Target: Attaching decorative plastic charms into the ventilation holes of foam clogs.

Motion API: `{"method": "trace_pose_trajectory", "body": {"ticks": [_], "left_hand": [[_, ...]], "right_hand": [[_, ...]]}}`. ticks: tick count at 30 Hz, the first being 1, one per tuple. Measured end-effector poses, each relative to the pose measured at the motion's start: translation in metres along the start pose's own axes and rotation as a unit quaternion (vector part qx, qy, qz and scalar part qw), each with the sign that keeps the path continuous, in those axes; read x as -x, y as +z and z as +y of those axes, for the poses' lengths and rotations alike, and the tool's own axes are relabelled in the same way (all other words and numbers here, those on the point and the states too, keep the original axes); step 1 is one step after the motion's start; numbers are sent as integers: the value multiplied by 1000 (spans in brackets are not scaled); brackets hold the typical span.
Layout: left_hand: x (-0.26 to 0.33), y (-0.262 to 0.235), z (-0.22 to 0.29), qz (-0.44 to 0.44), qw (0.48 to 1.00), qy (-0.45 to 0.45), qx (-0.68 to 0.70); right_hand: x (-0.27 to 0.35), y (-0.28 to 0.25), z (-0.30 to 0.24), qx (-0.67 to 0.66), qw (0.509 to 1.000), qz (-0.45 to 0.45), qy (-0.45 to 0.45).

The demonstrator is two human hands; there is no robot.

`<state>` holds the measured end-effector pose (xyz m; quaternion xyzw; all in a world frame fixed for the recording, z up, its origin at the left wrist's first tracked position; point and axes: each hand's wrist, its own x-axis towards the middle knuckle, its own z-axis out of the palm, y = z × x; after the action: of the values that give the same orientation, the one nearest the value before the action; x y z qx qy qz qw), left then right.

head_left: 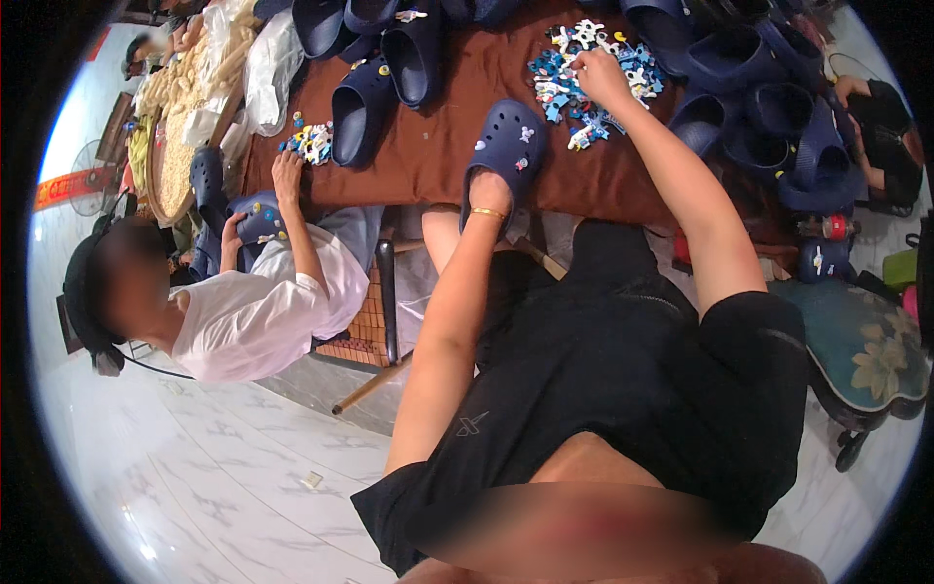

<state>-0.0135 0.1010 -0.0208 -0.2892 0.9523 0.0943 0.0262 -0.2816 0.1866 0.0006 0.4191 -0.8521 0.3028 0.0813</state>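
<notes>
My left hand [486, 188] is pushed into the heel opening of a navy clog [516, 127] and holds it at the table's near edge, toe pointing away. Its fingers are hidden inside. Two small charms sit on the clog's holed upper, one whitish and one multicoloured. To the right, my right hand [603, 80] reaches into a heap of shoe charms [559, 86] in blue, white, black and yellow. Its fingertips are pinched together among them, and whatever they grip is too small to make out.
Navy clogs crowd the table's far side, left [413, 58] and right [725, 58]. A brown cloth [438, 146] covers the table. At left, a co-worker in a white shirt [263, 316] holds a charm-covered clog [258, 222] and reaches to a smaller charm pile [313, 143]. A cushioned chair [861, 341] stands right.
</notes>
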Motion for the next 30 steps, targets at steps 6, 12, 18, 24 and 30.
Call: {"method": "trace_pose_trajectory", "body": {"ticks": [6,12,18,24,30], "left_hand": [[2,3,1,-9,1000,-20,1],[-9,36,-14,20,1000,0,10],[-11,65,-26,-17,999,-34,34],[-10,59,-23,-3,1000,17,15],[-12,56,-23,165,983,65,48]], "right_hand": [[-20,7,-12,170,977,-121,50],[-56,9,1,193,976,-92,50],[-80,30,25,166,983,-61,44],[-83,43,15,171,978,-117,-9],[-86,40,1,214,963,-154,-50]]}}
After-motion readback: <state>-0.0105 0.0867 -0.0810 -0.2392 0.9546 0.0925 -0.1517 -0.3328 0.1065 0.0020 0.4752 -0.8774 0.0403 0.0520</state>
